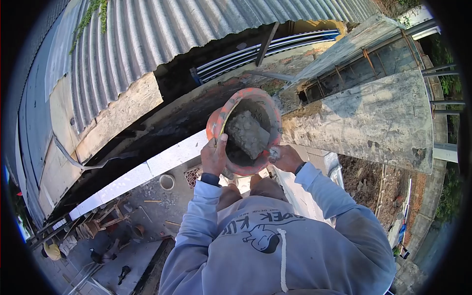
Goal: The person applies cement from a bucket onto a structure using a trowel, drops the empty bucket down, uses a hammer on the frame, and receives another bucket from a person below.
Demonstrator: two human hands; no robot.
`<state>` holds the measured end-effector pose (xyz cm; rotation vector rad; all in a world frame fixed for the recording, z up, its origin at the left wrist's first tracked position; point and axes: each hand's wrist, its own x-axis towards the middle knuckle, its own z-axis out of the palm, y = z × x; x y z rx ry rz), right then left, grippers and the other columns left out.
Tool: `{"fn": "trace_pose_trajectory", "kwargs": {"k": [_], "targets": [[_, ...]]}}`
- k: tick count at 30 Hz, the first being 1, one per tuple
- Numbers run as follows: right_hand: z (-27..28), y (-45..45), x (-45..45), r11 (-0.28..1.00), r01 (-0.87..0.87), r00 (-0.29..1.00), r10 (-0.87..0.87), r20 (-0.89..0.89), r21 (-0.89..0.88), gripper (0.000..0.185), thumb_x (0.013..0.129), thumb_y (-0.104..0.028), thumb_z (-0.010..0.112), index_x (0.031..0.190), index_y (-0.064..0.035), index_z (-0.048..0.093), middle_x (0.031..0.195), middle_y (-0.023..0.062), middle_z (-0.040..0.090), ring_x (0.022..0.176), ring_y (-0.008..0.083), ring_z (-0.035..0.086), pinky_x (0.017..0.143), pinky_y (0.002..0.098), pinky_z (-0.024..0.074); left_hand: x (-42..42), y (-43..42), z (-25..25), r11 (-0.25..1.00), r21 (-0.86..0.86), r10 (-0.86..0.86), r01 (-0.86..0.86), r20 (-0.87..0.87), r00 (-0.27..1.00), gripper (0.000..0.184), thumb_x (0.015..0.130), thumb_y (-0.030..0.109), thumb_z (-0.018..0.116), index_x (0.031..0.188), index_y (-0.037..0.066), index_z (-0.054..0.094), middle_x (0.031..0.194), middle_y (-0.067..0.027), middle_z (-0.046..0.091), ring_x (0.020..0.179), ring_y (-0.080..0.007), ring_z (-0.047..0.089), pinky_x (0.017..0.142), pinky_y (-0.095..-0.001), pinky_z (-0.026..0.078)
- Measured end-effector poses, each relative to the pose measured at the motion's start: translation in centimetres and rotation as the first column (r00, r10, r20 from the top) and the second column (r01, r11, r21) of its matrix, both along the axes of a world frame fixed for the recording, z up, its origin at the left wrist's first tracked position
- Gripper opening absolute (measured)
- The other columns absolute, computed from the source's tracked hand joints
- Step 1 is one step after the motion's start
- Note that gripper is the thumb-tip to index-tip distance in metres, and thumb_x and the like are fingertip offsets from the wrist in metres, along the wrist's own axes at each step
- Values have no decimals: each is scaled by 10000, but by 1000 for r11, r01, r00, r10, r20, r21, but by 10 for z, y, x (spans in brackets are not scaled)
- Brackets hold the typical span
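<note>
An orange bucket (215,125), smeared with cement, is held up in front of my body. Inside it sits a heap of grey wet mortar (248,132) with one straight-looking edge. My left hand (214,156) is closed on the bucket's left rim, thumb over the edge. On the lower right side, my right hand (286,158) is closed at the rim, its fingertips pale with mortar. Just right of the bucket stands a wooden formwork box (373,118) with steel bars inside.
Corrugated roofing (162,34) spans the upper left, above a dark gap. A white ledge (132,182) runs below it. Far down lie a pale bucket (167,182), scrap wood and a person (51,250). Bare rebar (446,102) projects at the right, above dug soil (363,184).
</note>
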<state>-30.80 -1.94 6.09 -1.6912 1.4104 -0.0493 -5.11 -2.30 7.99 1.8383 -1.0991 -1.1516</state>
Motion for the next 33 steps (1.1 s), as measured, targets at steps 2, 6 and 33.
{"fn": "trace_pose_trajectory", "kwargs": {"k": [2,6,33], "targets": [[15,0,-1,1000,7,998,-8,-55,-4,269,761,-261,629,952,-72,636,837,198,649,802,376,619,717,450,479,10,2,-16,1000,-9,5,-5,42,999,627,870,589,517,700,-14,533,547,-79,445,549,-158,405,521,-340,368],[40,13,-25,995,103,992,-103,-78,-5,294,756,-284,649,946,-61,633,788,195,644,755,375,619,680,450,480,54,5,-32,993,38,109,-107,-34,993,509,841,500,629,706,12,583,584,25,458,569,-77,391,504,-272,321],[-110,-99,-157,377,573,510,-859,44,727,200,842,-275,620,846,-83,565,633,39,518,497,169,511,446,315,419,41,1,-2,984,81,150,-158,98,984,455,860,444,633,684,35,538,610,53,441,591,-56,371,507,-249,299]]}}
